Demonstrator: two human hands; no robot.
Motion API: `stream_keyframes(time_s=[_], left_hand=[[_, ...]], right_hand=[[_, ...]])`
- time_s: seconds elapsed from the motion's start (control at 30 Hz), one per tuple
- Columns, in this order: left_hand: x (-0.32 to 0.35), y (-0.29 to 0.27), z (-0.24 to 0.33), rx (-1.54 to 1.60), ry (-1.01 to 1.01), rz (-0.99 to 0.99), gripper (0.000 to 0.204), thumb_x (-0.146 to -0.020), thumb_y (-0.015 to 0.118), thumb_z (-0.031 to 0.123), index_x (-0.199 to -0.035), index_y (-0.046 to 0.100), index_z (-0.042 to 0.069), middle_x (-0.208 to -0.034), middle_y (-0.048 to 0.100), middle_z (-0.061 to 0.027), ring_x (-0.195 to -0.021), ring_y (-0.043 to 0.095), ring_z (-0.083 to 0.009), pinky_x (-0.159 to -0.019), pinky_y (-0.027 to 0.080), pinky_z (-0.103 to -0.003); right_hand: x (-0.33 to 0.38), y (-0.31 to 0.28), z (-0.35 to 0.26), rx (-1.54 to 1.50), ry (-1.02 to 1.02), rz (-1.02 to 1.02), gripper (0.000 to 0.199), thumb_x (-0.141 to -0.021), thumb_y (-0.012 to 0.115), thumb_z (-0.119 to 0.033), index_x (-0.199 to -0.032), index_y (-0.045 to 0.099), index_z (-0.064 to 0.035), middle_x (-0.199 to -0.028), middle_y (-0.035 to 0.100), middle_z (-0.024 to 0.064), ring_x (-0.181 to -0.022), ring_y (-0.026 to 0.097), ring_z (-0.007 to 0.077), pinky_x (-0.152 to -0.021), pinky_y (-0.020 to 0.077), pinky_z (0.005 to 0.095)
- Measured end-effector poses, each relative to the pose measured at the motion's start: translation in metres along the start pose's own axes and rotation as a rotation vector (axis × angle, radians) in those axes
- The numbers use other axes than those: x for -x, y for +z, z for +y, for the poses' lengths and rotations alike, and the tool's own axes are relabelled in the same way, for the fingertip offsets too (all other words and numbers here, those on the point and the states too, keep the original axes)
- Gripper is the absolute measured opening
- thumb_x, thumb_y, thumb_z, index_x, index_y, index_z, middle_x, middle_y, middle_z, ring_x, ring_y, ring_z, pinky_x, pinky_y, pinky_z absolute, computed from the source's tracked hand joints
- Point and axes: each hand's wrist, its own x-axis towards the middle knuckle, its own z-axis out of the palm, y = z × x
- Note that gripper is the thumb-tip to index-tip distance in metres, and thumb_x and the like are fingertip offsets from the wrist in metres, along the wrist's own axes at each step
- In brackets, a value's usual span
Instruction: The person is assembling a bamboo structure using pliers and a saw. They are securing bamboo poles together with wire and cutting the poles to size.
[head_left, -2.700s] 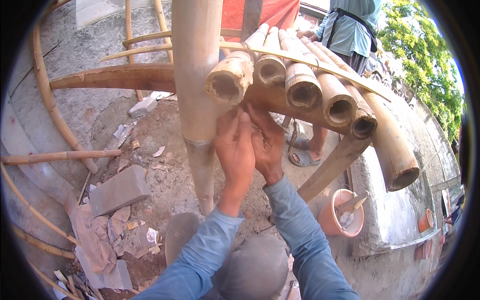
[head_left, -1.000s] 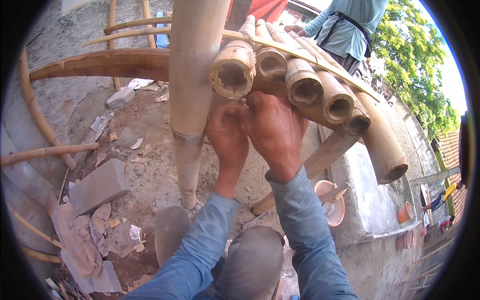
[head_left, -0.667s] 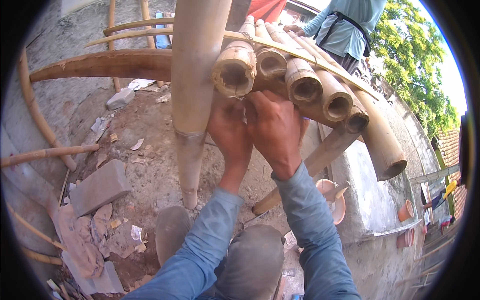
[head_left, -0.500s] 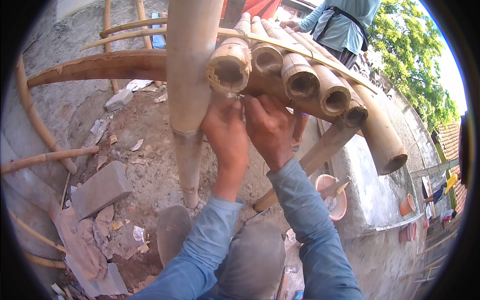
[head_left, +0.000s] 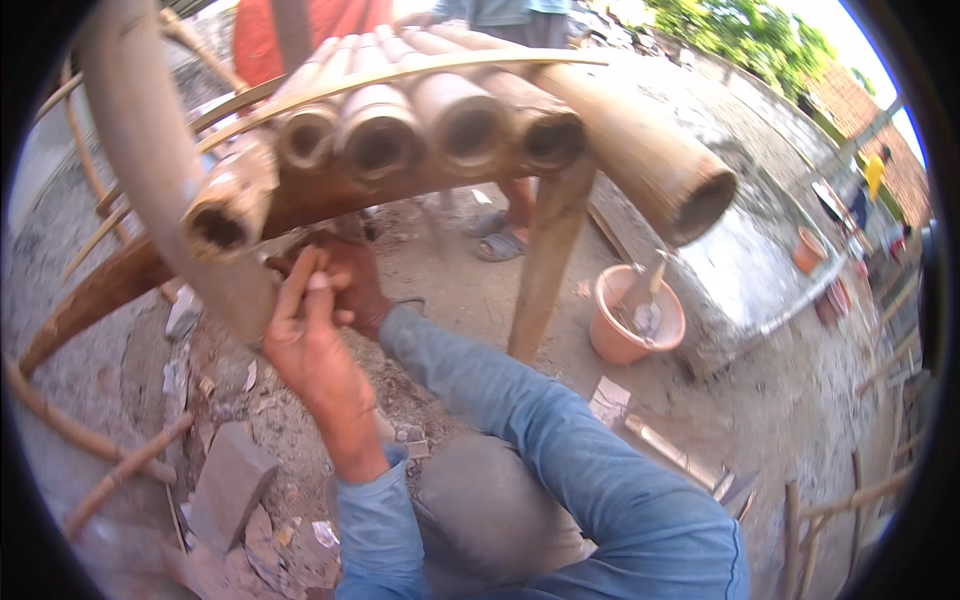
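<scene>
Bamboo poles (head_left: 440, 92) lie right of the thick post (head_left: 165, 160). Beside it, the left hand (head_left: 312, 350) has fingers drawn close together; the right hand's (head_left: 360, 275) are half hidden, their hold I cannot tell. A bucket (head_left: 612, 340) stands well right of the post.

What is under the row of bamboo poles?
A crosswise brown beam; below it, left hand and right hand. The poles cover the beam's top; anything held is unclear.

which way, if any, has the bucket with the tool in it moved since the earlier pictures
No: the bucket still stands between the bamboo leg and the concrete ledge, as before; only the camera's view has shifted.
</scene>
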Motion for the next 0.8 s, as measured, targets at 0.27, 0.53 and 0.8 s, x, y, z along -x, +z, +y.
stream_keyframes(time_s=[0.27, 0.53, 0.8], left_hand=[[-0.008, -0.025, -0.008, 0.218, -0.199, -0.176, 0.060, -0.113, 0.051, 0.045, -0.156, 0.047, 0.003, -0.150, 0.060, -0.0168, -0.136, 0.055, -0.0246, -0.115, 0.038, -0.041], [-0.054, -0.012, -0.059, 1.059, -0.509, -0.865, 0.066, -0.111, 0.053, 0.048, -0.156, 0.043, 0.000, -0.156, 0.057, -0.0155, -0.130, 0.061, -0.0249, -0.114, 0.038, -0.046], [-0.093, -0.008, -0.077, 1.311, -0.571, -0.994, 0.027, -0.107, 0.060, 0.017, -0.128, 0.054, 0.000, -0.113, 0.061, -0.0086, -0.102, 0.068, -0.0154, -0.097, 0.051, -0.047]], right_hand=[[0.100, -0.023, -0.019, 0.123, 0.237, -0.307, 0.027, -0.089, 0.076, -0.030, -0.081, 0.067, -0.0063, -0.073, 0.066, 0.0146, -0.069, 0.067, 0.0408, -0.062, 0.0505, 0.0526], [0.293, -0.202, -0.100, 0.173, 0.996, -0.458, 0.034, -0.100, 0.075, -0.031, -0.085, 0.072, 0.0001, -0.075, 0.068, 0.0196, -0.069, 0.067, 0.0395, -0.064, 0.0505, 0.0494], [0.433, -0.359, -0.220, 0.964, 1.576, -0.138, 0.020, -0.093, 0.071, -0.020, -0.102, 0.079, -0.0040, -0.099, 0.077, 0.0221, -0.094, 0.074, 0.0429, -0.085, 0.0582, 0.0503]])
